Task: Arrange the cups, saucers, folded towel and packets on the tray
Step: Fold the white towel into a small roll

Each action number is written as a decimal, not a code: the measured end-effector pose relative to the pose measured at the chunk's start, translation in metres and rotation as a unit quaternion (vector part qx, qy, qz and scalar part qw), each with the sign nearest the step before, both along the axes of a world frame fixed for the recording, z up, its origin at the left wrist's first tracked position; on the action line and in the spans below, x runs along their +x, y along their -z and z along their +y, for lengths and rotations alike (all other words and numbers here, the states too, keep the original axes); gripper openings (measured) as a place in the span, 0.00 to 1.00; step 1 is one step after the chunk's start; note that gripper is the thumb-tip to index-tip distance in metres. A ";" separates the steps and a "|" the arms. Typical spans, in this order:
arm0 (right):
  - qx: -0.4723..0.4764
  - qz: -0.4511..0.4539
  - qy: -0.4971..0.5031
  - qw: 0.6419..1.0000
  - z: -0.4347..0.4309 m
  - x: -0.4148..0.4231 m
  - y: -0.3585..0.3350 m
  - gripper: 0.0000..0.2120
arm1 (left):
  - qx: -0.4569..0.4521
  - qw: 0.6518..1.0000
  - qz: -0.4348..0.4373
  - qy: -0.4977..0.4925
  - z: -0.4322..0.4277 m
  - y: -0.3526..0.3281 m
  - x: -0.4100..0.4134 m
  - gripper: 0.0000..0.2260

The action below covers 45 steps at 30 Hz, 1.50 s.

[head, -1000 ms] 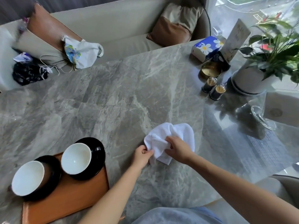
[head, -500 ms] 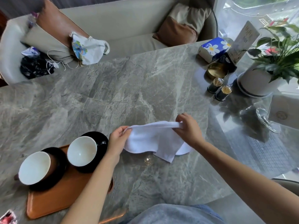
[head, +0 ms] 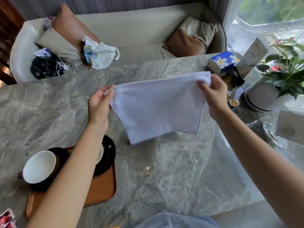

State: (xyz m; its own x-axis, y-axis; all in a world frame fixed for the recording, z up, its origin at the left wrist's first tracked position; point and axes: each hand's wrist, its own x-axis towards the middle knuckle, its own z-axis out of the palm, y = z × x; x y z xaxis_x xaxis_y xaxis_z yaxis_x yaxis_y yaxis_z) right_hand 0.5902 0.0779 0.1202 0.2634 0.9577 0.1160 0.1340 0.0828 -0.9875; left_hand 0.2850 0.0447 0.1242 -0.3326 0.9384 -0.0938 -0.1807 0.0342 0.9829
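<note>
A white towel (head: 158, 109) hangs spread out in the air above the marble table. My left hand (head: 98, 102) pinches its left top corner and my right hand (head: 213, 94) pinches its right top corner. At the lower left lies an orange-brown tray (head: 103, 188). On it stands a white-lined cup (head: 38, 165) on a black saucer (head: 56, 153). A second black saucer (head: 109, 153) with its cup is mostly hidden behind my left forearm. A colourful packet (head: 7, 219) shows at the bottom left corner.
The grey marble table (head: 164, 178) stretches ahead. At its far right stand a blue tissue box (head: 222, 62), a card stand (head: 253, 55), small brass pots (head: 233, 102), a potted plant (head: 266, 97) and a glass dish (head: 273, 135). A sofa with cushions and bags lies behind.
Both hands have lifted the towel off the table and pulled it apart, from a crumpled heap to a spread sheet held up in the air.
</note>
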 end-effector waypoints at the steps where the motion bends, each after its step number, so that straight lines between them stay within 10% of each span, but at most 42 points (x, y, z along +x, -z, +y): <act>1: 0.016 0.019 -0.007 1.000 0.004 0.002 -0.009 0.06 | 0.023 1.000 0.003 0.010 0.004 -0.011 -0.002 0.08; 12: -0.168 0.015 -0.147 0.975 -0.026 0.036 0.026 0.06 | -0.102 0.981 0.061 0.154 -0.039 0.017 -0.021 0.11; 25: -0.474 0.005 -0.247 0.845 -0.147 0.086 0.132 0.10 | -0.393 0.886 0.055 0.241 -0.152 0.120 -0.018 0.09; 45: -0.403 -0.011 -0.125 0.907 -0.128 0.073 0.150 0.13 | -0.315 0.896 0.266 0.163 -0.107 0.171 0.042 0.04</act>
